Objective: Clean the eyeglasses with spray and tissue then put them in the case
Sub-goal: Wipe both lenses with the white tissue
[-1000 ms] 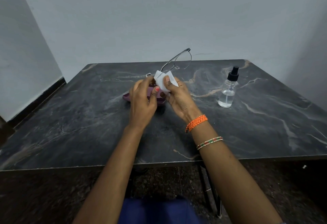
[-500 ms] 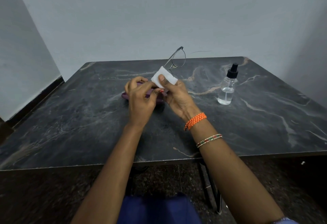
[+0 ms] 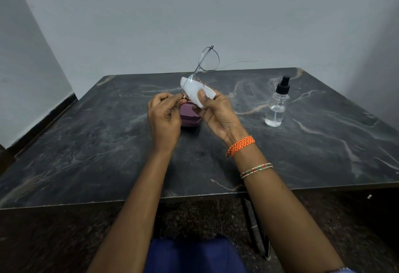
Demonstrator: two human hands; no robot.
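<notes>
Pale grey walls met in a corner behind a dark marble-patterned desk (image 3: pixel 86 143) with light veins. Both hands worked above its middle. The left hand (image 3: pixel 165 119) was pinched shut on the near end of the eyeglasses (image 3: pixel 207 61), though the exact spot of that grip was hidden behind its curled fingers. The right hand (image 3: pixel 218 113) was clamped on a white tissue (image 3: pixel 194 91), thumb pressed on top, the tissue lying behind the nearer lens, so that lens was hard to make out. Beneath and between the hands sat a purple case (image 3: pixel 190 117) on the desk, mostly covered by them; whether it stood open or closed could not be told. The glasses' long axis ran from the hands up and away, tilted slightly right, with the far lens raised clear against the wall and a thin temple arm trailing off to the right. A clear spray bottle (image 3: pixel 276 104) with a black pump stood upright well to the right, apart from everything. Compared with half a second before, the frame stood steeper and the tissue had spread flatter under the thumb
</notes>
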